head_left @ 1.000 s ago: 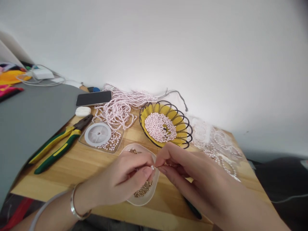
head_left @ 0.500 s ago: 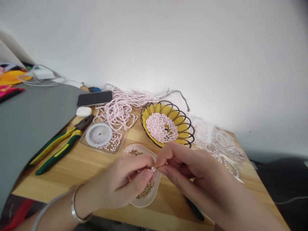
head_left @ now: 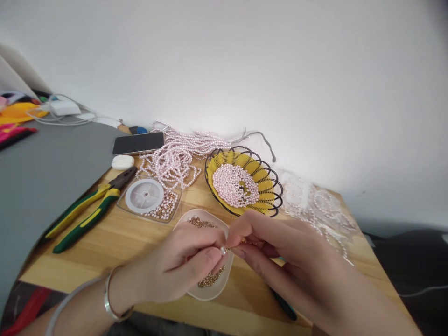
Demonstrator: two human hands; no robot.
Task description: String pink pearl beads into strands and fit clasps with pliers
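Note:
Over a small white dish of gold beads, my two hands meet fingertip to fingertip. Thumb and forefinger of my left hand are closed on a white pearl bead. My right hand pinches right beside the pearl; whatever lies between its fingertips is too small to make out. A short strand of small gold beads shows inside its curled fingers. Just beyond my right hand sits a yellow basket with a black looped rim, holding loose pink pearl beads.
Green-and-yellow pliers lie at left near a clear box with a thread spool. Behind are a phone, a white case and pink bead strands. Bagged strands lie right; a dark handle is under my right hand.
Both hands stay together with only slight finger shifts. The pearl sits a little lower, and more of the gold strand shows in my right hand.

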